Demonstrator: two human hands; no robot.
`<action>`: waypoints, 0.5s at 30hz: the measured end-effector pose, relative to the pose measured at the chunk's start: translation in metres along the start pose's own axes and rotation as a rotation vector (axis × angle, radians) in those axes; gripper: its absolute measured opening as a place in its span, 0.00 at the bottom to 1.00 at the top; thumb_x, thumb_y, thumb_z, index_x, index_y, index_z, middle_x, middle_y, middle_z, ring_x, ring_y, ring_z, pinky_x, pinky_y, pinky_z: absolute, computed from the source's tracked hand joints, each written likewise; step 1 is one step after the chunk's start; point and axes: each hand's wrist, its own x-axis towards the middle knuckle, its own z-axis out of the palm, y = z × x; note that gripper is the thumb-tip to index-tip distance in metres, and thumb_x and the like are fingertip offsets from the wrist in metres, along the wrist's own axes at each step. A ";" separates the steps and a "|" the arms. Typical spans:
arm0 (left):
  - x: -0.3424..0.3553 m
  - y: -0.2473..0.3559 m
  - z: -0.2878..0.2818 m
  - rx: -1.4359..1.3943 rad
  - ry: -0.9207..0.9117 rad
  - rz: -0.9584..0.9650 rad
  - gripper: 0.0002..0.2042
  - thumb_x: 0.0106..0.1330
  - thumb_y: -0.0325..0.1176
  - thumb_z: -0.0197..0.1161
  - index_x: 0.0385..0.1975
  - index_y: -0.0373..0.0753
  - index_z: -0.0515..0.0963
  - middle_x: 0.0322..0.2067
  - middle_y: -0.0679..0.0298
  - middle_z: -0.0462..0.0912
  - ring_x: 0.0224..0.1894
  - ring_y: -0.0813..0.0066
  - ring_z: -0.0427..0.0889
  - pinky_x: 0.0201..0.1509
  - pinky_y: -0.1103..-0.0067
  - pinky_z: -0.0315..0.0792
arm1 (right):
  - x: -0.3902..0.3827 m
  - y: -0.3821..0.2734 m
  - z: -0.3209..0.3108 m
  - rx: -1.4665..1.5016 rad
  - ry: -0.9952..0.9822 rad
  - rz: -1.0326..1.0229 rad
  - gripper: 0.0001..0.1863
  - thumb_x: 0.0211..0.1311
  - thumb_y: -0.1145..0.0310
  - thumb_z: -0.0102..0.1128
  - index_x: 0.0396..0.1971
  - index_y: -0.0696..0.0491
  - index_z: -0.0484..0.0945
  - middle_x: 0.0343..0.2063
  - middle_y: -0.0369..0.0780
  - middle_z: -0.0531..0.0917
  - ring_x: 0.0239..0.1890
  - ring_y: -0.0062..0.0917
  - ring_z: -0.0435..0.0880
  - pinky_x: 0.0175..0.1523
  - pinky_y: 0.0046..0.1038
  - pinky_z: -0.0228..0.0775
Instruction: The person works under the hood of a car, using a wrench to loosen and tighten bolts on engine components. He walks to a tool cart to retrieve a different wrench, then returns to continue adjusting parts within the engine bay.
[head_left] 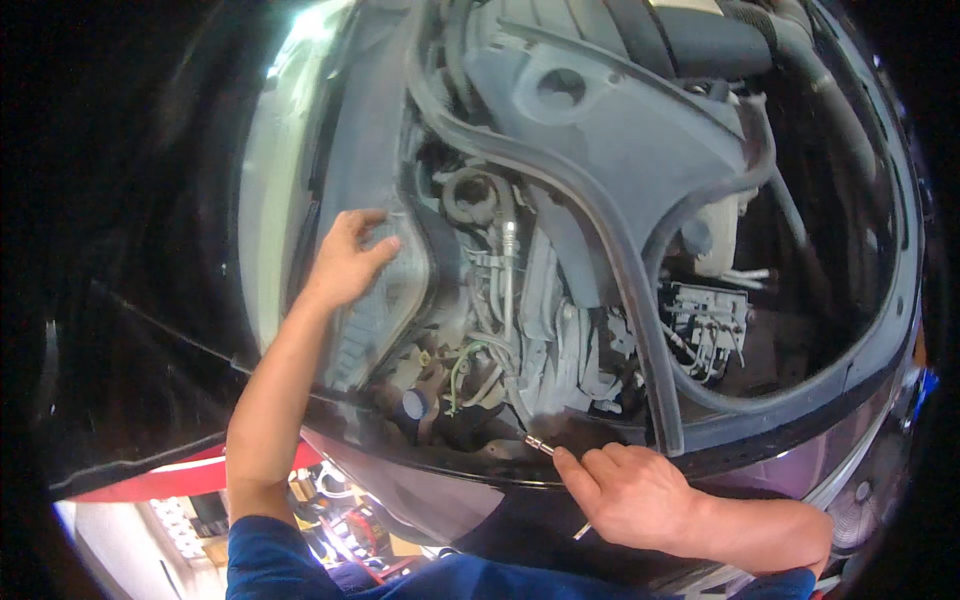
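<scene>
The person leaning over the car has the right hand [635,495] wrapped round a slim metal tool [538,444], its tip poking out over the near edge of the engine bay, just above the fender [415,490]. The left hand [352,258] has thumb and fingers apart, gripping nothing I can see, over the grey panel [372,310] below the windscreen; whether it leans there, I can't tell. I'd judge the tool is being lined up for work among the hoses, near the blue cap [414,404]; that would call for a steady aim past the clutter. The fist covers the tool's middle, leaving a short end below, and shadow hides whatever lies beneath the tip.
</scene>
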 end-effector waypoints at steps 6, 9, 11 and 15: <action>-0.075 -0.012 0.009 -0.123 0.038 -0.026 0.30 0.67 0.43 0.75 0.65 0.33 0.77 0.57 0.48 0.81 0.59 0.53 0.83 0.63 0.63 0.77 | -0.002 0.001 -0.002 -0.121 -0.004 -0.032 0.25 0.57 0.71 0.62 0.56 0.63 0.81 0.26 0.37 0.76 0.27 0.29 0.79 0.30 0.32 0.74; -0.145 -0.012 0.011 -0.151 0.020 0.027 0.30 0.67 0.42 0.75 0.65 0.35 0.77 0.58 0.47 0.81 0.60 0.49 0.82 0.63 0.62 0.77 | 0.001 -0.002 0.000 -0.149 0.016 -0.013 0.26 0.55 0.73 0.63 0.57 0.61 0.81 0.26 0.38 0.76 0.28 0.31 0.80 0.31 0.34 0.75; -0.197 -0.011 0.013 -0.213 0.014 0.046 0.30 0.66 0.41 0.75 0.65 0.36 0.77 0.58 0.47 0.81 0.61 0.47 0.81 0.64 0.62 0.77 | 0.006 -0.005 0.004 -0.167 0.061 0.008 0.25 0.56 0.75 0.65 0.57 0.61 0.81 0.26 0.40 0.76 0.28 0.34 0.81 0.31 0.38 0.75; -0.291 -0.025 0.017 -0.354 0.017 -0.114 0.27 0.64 0.38 0.75 0.62 0.36 0.79 0.58 0.47 0.82 0.61 0.47 0.83 0.65 0.62 0.77 | 0.021 -0.015 0.008 -0.183 0.089 0.030 0.25 0.57 0.81 0.68 0.57 0.60 0.80 0.29 0.44 0.79 0.30 0.42 0.81 0.34 0.43 0.76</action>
